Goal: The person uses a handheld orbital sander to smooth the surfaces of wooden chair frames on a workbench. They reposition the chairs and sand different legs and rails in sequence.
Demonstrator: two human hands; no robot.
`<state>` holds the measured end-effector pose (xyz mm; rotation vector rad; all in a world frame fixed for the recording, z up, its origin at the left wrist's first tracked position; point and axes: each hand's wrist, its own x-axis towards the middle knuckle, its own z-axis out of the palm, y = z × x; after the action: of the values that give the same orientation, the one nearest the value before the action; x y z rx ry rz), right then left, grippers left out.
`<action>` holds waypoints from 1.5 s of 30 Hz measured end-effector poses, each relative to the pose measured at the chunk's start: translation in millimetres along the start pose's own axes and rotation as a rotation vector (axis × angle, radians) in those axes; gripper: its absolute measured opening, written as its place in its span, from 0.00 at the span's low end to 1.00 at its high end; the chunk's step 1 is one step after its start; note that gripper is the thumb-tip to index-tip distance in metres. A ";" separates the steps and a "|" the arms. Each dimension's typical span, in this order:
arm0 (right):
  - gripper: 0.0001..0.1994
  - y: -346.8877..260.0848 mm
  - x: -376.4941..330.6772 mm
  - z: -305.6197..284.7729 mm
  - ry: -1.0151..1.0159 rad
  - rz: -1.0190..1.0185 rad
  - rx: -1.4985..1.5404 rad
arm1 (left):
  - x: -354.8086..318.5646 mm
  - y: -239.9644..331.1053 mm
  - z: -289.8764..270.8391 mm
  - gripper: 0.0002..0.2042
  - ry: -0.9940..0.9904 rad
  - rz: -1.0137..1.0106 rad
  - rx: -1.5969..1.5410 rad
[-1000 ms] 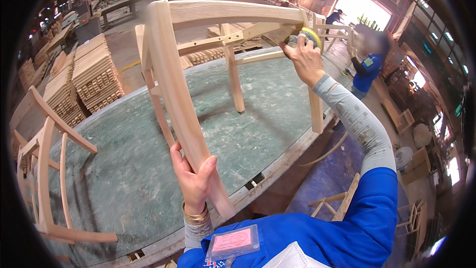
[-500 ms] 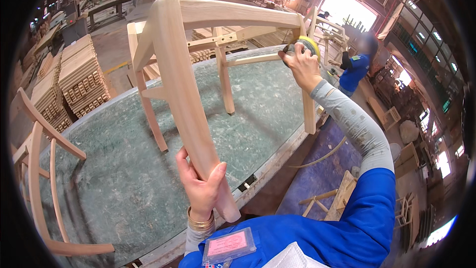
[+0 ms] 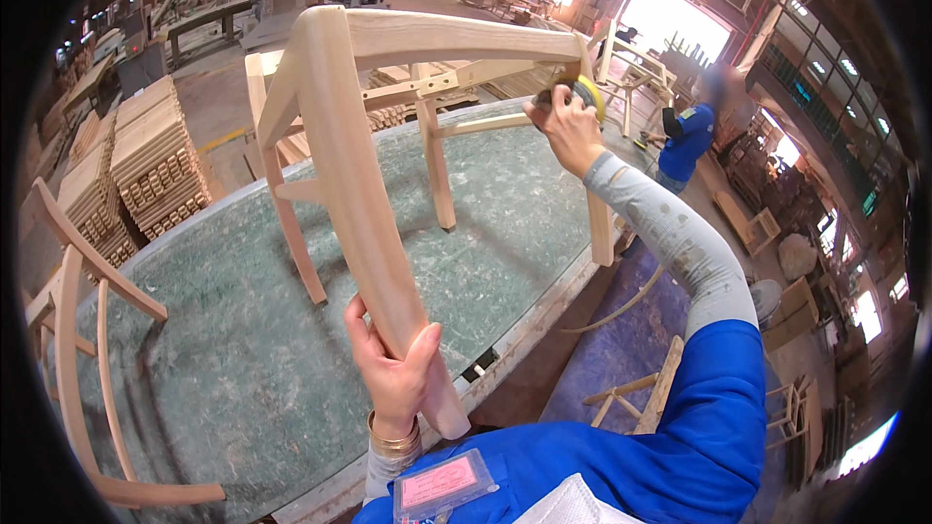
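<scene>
Head view: the pale wooden chair frame [image 3: 388,116] looks nearer now; left hand [image 3: 393,374] stays clamped on its leg, right hand [image 3: 568,126] presses a yellow sander [image 3: 585,92] on it.

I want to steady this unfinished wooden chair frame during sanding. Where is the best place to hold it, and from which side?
Probably the lower part of the near leg, gripped from the worker's own side, where the left hand holds it. It is a long, smooth bar, thin enough for fingers to wrap, and far from the sander that the right hand presses at the far corner.
</scene>
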<state>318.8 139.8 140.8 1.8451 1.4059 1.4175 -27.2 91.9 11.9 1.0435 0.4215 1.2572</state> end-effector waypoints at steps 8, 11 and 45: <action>0.17 31.1 -5.1 -11.2 0.091 0.074 -0.033 | -1.0 -1.4 -0.9 0.34 0.012 -0.018 0.014; 0.18 43.4 -21.5 -24.5 0.032 0.117 -0.011 | -1.6 -3.1 0.4 0.34 0.013 0.001 0.023; 0.12 -103.2 115.2 70.4 -0.001 -0.158 0.089 | -0.4 -7.9 -1.9 0.40 0.022 -0.026 0.029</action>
<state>330.6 299.8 84.7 1.7442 1.5995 1.2957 -24.3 92.7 4.3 1.0462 0.4702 1.2434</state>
